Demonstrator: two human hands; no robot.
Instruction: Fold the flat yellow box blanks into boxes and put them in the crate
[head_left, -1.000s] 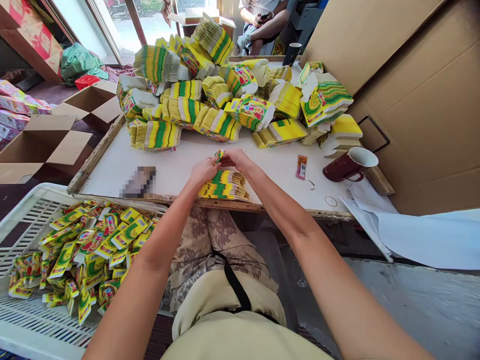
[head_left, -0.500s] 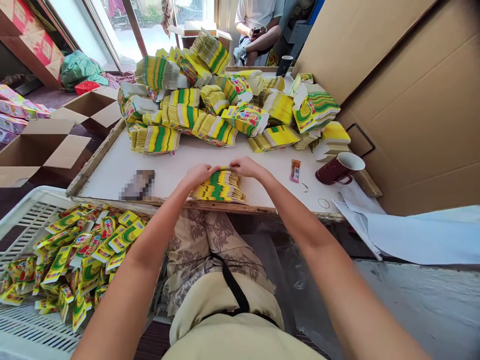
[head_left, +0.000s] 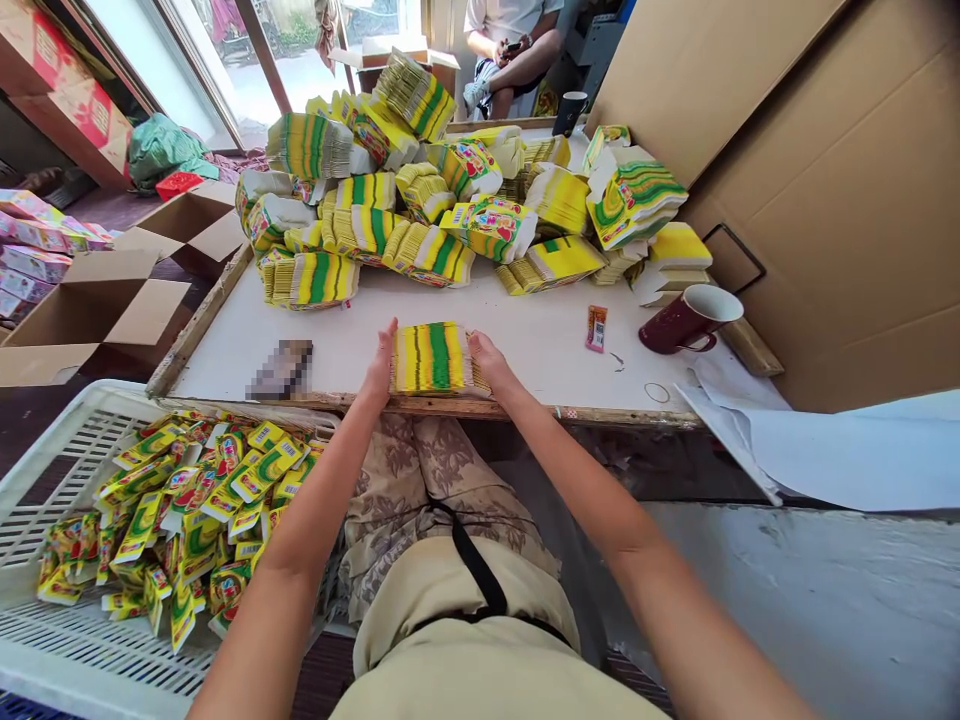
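While my left hand [head_left: 381, 372] braces one end of the stack [head_left: 429, 360], my right hand [head_left: 488, 362] holds the other, so I have it clasped between both. It's at the table's [head_left: 529, 345] near edge; mug [head_left: 675, 325] well right, crate [head_left: 30, 595] of cartons [head_left: 196, 545] left.

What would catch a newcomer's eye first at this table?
Probably the big heap of yellow-and-green carton stacks across the far part of the white table. Next, the neat stack at the near edge, between the left hand and right hand. Then the white basket at the person's left, with jumbled cartons in it.
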